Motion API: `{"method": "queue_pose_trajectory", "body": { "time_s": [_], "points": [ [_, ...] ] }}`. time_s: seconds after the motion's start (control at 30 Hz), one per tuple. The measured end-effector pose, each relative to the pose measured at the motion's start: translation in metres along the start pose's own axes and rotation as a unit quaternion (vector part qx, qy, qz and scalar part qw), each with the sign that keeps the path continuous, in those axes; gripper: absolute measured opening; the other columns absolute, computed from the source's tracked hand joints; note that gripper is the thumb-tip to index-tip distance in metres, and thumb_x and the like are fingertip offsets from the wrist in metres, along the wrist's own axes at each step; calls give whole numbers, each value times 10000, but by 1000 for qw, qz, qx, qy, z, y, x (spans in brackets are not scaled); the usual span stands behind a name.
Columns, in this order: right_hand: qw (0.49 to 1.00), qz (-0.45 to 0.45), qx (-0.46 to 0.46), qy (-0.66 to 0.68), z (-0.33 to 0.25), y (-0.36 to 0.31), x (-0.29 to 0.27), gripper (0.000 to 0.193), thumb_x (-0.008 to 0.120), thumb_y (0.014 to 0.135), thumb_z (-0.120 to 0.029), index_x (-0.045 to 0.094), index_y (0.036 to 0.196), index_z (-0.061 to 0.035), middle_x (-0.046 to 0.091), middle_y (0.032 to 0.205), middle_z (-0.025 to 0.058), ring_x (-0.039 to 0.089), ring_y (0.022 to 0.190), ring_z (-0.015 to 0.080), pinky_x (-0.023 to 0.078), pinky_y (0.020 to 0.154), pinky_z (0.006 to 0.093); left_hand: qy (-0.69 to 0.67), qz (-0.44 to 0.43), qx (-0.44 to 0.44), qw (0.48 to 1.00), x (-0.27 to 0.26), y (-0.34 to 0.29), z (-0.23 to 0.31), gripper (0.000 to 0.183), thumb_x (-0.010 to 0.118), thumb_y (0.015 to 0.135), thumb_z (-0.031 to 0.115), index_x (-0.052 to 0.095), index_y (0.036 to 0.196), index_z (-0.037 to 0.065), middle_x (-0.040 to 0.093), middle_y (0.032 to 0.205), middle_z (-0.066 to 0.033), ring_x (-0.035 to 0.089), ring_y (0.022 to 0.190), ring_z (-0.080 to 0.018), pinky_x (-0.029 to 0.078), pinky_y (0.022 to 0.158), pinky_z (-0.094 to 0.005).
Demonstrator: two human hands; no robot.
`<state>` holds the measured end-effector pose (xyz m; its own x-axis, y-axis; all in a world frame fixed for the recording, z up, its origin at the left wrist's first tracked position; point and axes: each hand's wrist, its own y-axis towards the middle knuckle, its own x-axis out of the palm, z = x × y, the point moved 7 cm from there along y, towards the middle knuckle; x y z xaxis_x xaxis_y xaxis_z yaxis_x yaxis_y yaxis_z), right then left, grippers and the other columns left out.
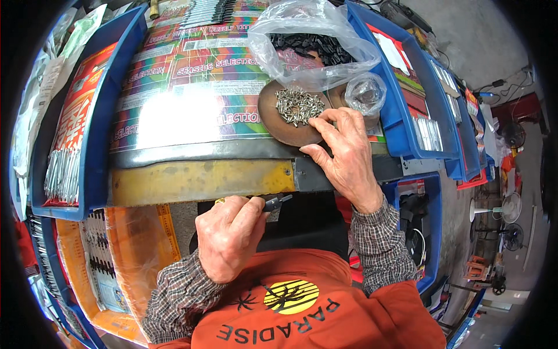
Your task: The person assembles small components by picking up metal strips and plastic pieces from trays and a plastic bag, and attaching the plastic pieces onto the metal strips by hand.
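small dark piece (271, 204), one: short, blocky, with a slim grey metal tip; held at the fingertips of the left hand (228, 232), thumb and bent fingers pinching it, the tip pointing right, just before the bench edge (203, 178); small metal pins (297, 106), many: silvery, shiny, short, heaped loosely; right hand (349, 157) at the heap's lower right edge, index fingertip by the pins, thumb spread apart from it near the dish rim; whether a pin sits under the fingers, cannot tell;

round brown dish (282, 132), one: shallow, holding the pins; large clear plastic bag (299, 17), one: mouth wide, just beyond the dish, containing many small black pieces (319, 49); smaller clear bag (365, 93), one: crumpled, right of the dish, contents unclear;

left blue tray (108, 125), one: red printed packaging (81, 99) and a row of silvery rods (63, 174) inside; right blue tray (388, 87), one: red and white cards, with a bundle of silvery rods (428, 135) at the near end; orange crate (136, 244), one: lower left, below bench level, clear film over it, a pale sheet with dark pieces inside; blue bin (432, 232), one: lower right, dark items and a white cable inside.
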<state>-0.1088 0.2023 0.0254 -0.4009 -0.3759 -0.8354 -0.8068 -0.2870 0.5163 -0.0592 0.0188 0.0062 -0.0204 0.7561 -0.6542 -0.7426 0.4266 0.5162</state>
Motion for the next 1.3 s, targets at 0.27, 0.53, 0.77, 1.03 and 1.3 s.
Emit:
{"method": "queue_pose_trajectory", "body": {
  "time_s": [0.27,0.53,0.77,1.03,1.3],
  "points": [
    [999,1,18,44,2,-1,1,381,769,698,-170,646,996,34,579,1013,128,525,1007,313,445,860,421,0,-6,-10,1000,4,0,0,291,736,657,1,616,920,40,575,751,-80,583,632,-255,476,539,-357],
    [995,31,30,92,4,-10,-3,230,696,738,17,682,966,-7,636,981,89,551,1020,293,448,882,391,-20,-10,-29,999,3,-2,0,252,727,684,-38,617,900,33,588,747,-93,586,630,-268,465,555,-363],
    [988,43,26,146,8,-8,-4,145,682,738,52,679,868,-11,642,894,82,588,905,248,468,788,338,-29,-18,-43,999,3,-2,1,244,724,689,-36,620,898,35,588,736,-93,581,629,-271,460,554,-363],
    [984,70,22,164,3,-10,-10,154,701,708,49,659,842,-15,627,856,94,588,846,259,470,754,358,-32,-16,-29,999,0,-2,4,242,730,677,2,612,884,46,548,712,-76,563,612,-258,458,533,-360],
    [929,15,67,363,-41,-38,-13,121,748,739,-25,687,843,-14,678,824,96,659,791,240,525,709,327,-78,-66,-85,991,2,-4,4,242,732,689,1,607,892,38,563,723,-97,581,614,-285,466,536,-371]
  ]
}}
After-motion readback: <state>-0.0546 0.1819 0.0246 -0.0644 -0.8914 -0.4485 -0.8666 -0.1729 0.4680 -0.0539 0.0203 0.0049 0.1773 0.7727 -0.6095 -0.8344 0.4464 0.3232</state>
